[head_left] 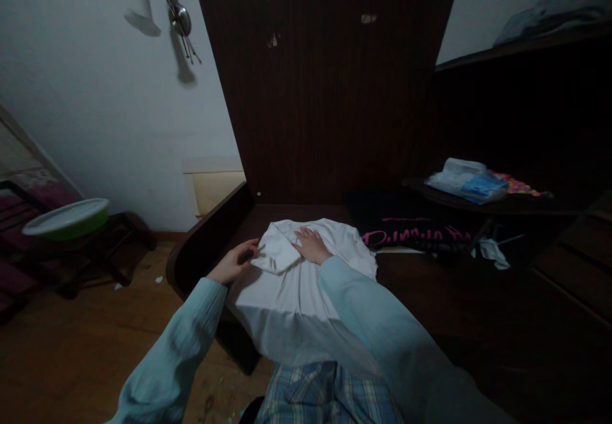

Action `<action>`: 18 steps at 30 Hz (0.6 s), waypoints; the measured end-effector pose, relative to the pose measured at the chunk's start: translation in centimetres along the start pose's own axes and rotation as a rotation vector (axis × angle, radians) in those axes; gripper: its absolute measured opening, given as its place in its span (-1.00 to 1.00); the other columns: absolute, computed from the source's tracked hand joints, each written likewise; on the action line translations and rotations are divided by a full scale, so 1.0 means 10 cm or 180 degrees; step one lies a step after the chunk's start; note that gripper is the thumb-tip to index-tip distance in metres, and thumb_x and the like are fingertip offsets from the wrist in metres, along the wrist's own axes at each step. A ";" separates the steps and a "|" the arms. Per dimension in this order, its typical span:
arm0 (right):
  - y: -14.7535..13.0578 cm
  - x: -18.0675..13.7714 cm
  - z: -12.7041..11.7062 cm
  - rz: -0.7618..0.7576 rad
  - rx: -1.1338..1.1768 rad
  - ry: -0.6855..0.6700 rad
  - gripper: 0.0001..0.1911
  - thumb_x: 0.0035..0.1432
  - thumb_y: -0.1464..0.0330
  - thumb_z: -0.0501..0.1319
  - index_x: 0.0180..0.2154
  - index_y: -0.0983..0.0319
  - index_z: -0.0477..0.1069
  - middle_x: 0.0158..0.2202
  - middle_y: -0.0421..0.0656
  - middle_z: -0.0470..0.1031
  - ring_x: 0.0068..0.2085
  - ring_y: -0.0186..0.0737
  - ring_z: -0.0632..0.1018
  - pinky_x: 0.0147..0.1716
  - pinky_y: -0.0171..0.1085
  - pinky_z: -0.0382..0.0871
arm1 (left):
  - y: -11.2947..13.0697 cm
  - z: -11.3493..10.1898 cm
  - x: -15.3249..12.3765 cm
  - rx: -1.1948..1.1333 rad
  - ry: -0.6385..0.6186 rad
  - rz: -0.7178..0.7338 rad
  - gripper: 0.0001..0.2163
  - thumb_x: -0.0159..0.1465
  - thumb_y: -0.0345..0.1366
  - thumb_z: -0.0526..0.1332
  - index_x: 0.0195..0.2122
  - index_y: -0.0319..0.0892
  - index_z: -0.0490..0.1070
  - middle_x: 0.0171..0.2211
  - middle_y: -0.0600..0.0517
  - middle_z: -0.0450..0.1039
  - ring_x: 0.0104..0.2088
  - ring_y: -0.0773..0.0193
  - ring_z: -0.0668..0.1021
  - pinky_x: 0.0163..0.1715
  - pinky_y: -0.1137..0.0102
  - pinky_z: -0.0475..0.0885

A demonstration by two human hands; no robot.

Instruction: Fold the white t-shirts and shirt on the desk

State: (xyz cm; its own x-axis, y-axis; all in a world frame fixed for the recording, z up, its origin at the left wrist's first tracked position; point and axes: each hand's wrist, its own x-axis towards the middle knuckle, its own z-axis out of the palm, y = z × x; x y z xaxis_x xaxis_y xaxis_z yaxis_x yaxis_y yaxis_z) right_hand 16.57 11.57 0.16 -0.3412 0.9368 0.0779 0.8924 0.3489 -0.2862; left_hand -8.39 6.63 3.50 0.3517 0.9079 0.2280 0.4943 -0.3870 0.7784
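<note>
A white garment [291, 296] lies spread on a dark wooden surface [430, 284] and hangs over its near edge. My left hand [233, 263] pinches the edge of a folded-over flap of the garment [277, 253] at its left side. My right hand [313, 245] lies flat with fingers stretched out on the cloth just right of that flap. Both arms wear light blue sleeves.
A black cloth with pink lettering [411, 233] lies behind the garment. A shelf at the right holds a plastic packet [466, 180]. A green-rimmed basin [67, 219] sits on a low stand at the left. A wall lamp [160, 9] hangs above.
</note>
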 end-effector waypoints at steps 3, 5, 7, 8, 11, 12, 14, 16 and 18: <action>0.00 0.00 0.00 0.0001 -0.0003 -0.0019 -0.39 0.21 0.11 -0.16 0.18 0.31 0.05 0.25 0.02 -0.04 0.25 -0.09 -0.01 0.16 -0.09 -0.22 | 0.01 -0.02 -0.07 0.0440 0.0057 -0.0120 -0.78 -0.06 -0.38 0.11 -0.34 -0.19 0.38 0.02 -0.11 0.33 0.05 0.08 0.35 0.08 0.20 0.17; 0.00 0.00 0.01 0.0006 0.0001 -0.0007 -0.39 0.21 0.10 -0.16 0.18 0.30 0.04 0.25 0.01 -0.05 0.25 -0.10 -0.02 0.16 -0.09 -0.23 | -0.01 0.00 -0.11 0.0637 -0.0060 -0.0185 -0.74 -0.06 -0.36 0.14 -0.29 -0.18 0.38 0.01 -0.11 0.33 0.04 0.09 0.36 0.07 0.22 0.18; 0.01 0.00 0.02 0.0008 -0.0002 0.0012 -0.39 0.20 0.09 -0.17 0.18 0.29 0.04 0.25 -0.01 -0.05 0.25 -0.10 -0.02 0.16 -0.10 -0.22 | -0.03 0.03 -0.15 0.0759 -0.0262 -0.0150 -0.69 -0.07 -0.33 0.20 -0.24 -0.16 0.40 0.02 -0.11 0.32 0.02 0.10 0.38 0.06 0.26 0.20; 0.01 0.00 0.02 0.0008 -0.0005 0.0014 -0.39 0.20 0.09 -0.17 0.18 0.28 0.04 0.25 -0.02 -0.05 0.25 -0.11 -0.02 0.16 -0.10 -0.22 | -0.03 0.04 -0.18 0.0803 -0.0310 -0.0110 -0.69 -0.07 -0.31 0.23 -0.24 -0.16 0.41 0.01 -0.10 0.33 0.00 0.11 0.39 0.04 0.27 0.22; 0.01 0.01 0.02 0.0021 -0.0011 -0.0014 -0.38 0.20 0.08 -0.17 0.18 0.27 0.04 0.26 -0.03 -0.06 0.25 -0.11 -0.03 0.16 -0.10 -0.22 | -0.04 0.06 -0.24 0.0976 -0.0089 -0.0017 -0.82 -0.01 -0.31 0.20 -0.34 -0.15 0.41 -0.15 -0.07 0.41 -0.11 0.16 0.44 -0.05 0.31 0.29; 0.01 0.00 0.02 0.0029 -0.0009 -0.0027 -0.38 0.20 0.07 -0.17 0.19 0.27 0.03 0.26 -0.04 -0.06 0.25 -0.11 -0.03 0.16 -0.10 -0.23 | -0.05 0.06 -0.26 0.1068 0.0054 -0.0001 -0.88 0.01 -0.33 0.17 -0.40 -0.16 0.40 -0.24 -0.05 0.42 -0.17 0.19 0.45 -0.10 0.33 0.32; 0.00 0.00 0.01 0.0041 0.0004 -0.0037 -0.37 0.20 0.06 -0.17 0.19 0.26 0.03 0.26 -0.04 -0.07 0.25 -0.11 -0.04 0.16 -0.10 -0.23 | -0.09 0.05 -0.29 0.1281 0.0295 0.0033 -0.94 0.04 -0.38 0.12 -0.47 -0.17 0.36 -0.37 0.00 0.38 -0.30 0.24 0.45 -0.22 0.37 0.35; 0.00 0.00 0.00 0.0051 0.0020 -0.0036 -0.37 0.20 0.05 -0.17 0.19 0.26 0.03 0.26 -0.04 -0.06 0.25 -0.11 -0.03 0.16 -0.11 -0.23 | -0.13 0.04 -0.30 0.1498 0.0429 0.0071 -0.93 0.04 -0.42 0.10 -0.47 -0.18 0.35 -0.43 0.03 0.33 -0.37 0.28 0.43 -0.31 0.41 0.35; -0.01 -0.01 0.00 0.0055 0.0031 -0.0015 -0.36 0.19 0.04 -0.17 0.18 0.26 0.04 0.26 -0.03 -0.05 0.25 -0.11 -0.02 0.16 -0.11 -0.22 | -0.17 0.04 -0.32 0.1683 0.0449 0.0103 -0.88 0.05 -0.43 0.08 -0.40 -0.17 0.36 -0.42 0.03 0.31 -0.38 0.29 0.42 -0.34 0.43 0.34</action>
State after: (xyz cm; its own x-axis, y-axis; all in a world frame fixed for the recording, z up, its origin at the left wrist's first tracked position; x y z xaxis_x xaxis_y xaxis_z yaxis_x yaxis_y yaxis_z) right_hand 16.55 11.49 0.18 -0.3271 0.9425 0.0683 0.8953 0.3322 -0.2968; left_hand -10.04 4.36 1.18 0.2815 0.8929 0.3515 0.8299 -0.4104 0.3779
